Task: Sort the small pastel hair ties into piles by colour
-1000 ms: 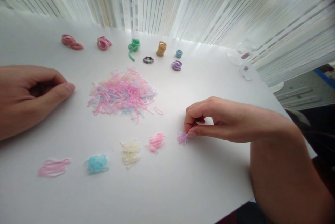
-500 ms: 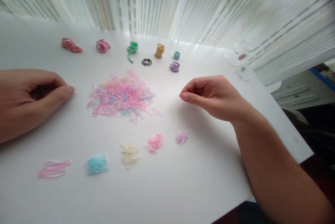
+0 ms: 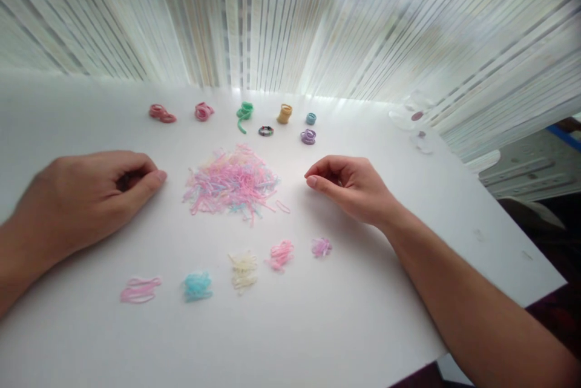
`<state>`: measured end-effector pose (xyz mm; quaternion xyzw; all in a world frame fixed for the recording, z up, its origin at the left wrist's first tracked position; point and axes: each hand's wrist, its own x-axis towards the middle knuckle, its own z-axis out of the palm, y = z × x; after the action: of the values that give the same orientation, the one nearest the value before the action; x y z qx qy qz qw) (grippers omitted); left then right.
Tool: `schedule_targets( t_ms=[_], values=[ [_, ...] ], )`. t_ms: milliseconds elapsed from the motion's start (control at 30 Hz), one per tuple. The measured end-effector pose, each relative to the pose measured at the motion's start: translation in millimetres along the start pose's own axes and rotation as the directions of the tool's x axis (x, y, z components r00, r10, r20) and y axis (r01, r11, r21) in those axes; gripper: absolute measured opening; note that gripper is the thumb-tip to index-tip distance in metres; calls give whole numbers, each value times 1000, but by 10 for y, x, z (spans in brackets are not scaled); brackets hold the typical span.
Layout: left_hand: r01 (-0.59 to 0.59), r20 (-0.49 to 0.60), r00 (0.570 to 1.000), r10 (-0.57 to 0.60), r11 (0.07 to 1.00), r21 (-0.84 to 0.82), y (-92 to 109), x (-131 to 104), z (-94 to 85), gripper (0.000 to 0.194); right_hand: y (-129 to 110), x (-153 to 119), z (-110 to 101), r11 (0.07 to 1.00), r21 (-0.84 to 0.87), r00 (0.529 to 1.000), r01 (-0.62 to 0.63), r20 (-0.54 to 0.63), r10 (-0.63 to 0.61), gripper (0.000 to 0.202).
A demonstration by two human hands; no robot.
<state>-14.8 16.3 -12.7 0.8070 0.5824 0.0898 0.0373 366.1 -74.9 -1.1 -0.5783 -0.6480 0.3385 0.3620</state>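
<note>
A loose heap of small pastel rubber bands (image 3: 233,182), mostly pink with some blue and cream, lies on the white table (image 3: 281,339). To its left rests my left hand (image 3: 100,197), fingers curled and thumb against the index finger. My right hand (image 3: 349,185) is on the heap's right side, thumb and index fingertips pinched together. Nothing shows in either hand. Nearer to me are small sorted piles: pink bands (image 3: 140,290), blue bands (image 3: 198,286), cream bands (image 3: 244,273), brighter pink bands (image 3: 281,255) and lilac bands (image 3: 321,247).
Along the back lie coiled red bands (image 3: 161,113), pink (image 3: 204,111), green (image 3: 245,111), yellow (image 3: 285,114), blue (image 3: 311,118) and purple coils (image 3: 308,136), plus a dark beaded ring (image 3: 265,131). Clear plastic pieces (image 3: 422,141) sit far right. A string curtain (image 3: 272,25) hangs behind.
The view has shifted, so the table's contents appear lower and most sit further right. Both hands keep their closed poses beside the heap. The piles look unchanged.
</note>
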Motion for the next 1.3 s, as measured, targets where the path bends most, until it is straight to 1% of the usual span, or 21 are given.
schedule_targets(
  t_ms=[100,233,367,600,767,833,900,1033,1100,1167,1300],
  values=[
    [18,8,1000,-18,1000,12,102,-17,-61,36,-46,-50,96,1000,-14,999,20,51,-20,21],
    [6,21,1000,-6,1000,-18,162,-36,-91,37,-59,-99,164,994,-74,993,83,87,-77,17],
    [6,24,1000,-5,1000,-20,184,-46,-103,36,-53,-99,163,978,-150,981,141,156,-118,12],
    [0,20,1000,0,999,-44,230,-66,-128,36,-104,-71,155,954,-238,958,184,261,-120,8],
    [7,28,1000,-6,999,-51,238,-76,-131,35,-93,-78,160,927,-281,941,249,296,-163,13],
    [1,22,1000,0,999,-54,229,-77,-123,35,-80,-88,160,928,-279,944,246,284,-165,14],
    [-11,12,1000,12,998,-56,222,-77,-114,35,-65,-101,156,945,-259,958,198,253,-131,17],
    [-27,8,1000,28,997,-68,230,-86,-112,34,-30,-111,131,983,-172,992,65,116,-45,23],
    [-32,7,999,32,997,-74,240,-92,-117,33,-18,-106,114,989,-137,998,49,45,-43,24],
    [-34,2,999,35,996,-77,247,-96,-121,33,-11,-100,102,992,-118,999,52,4,-52,25],
    [-36,0,999,36,996,-85,241,-93,-115,33,6,-99,99,996,-75,998,55,-11,-56,25]
  ],
)
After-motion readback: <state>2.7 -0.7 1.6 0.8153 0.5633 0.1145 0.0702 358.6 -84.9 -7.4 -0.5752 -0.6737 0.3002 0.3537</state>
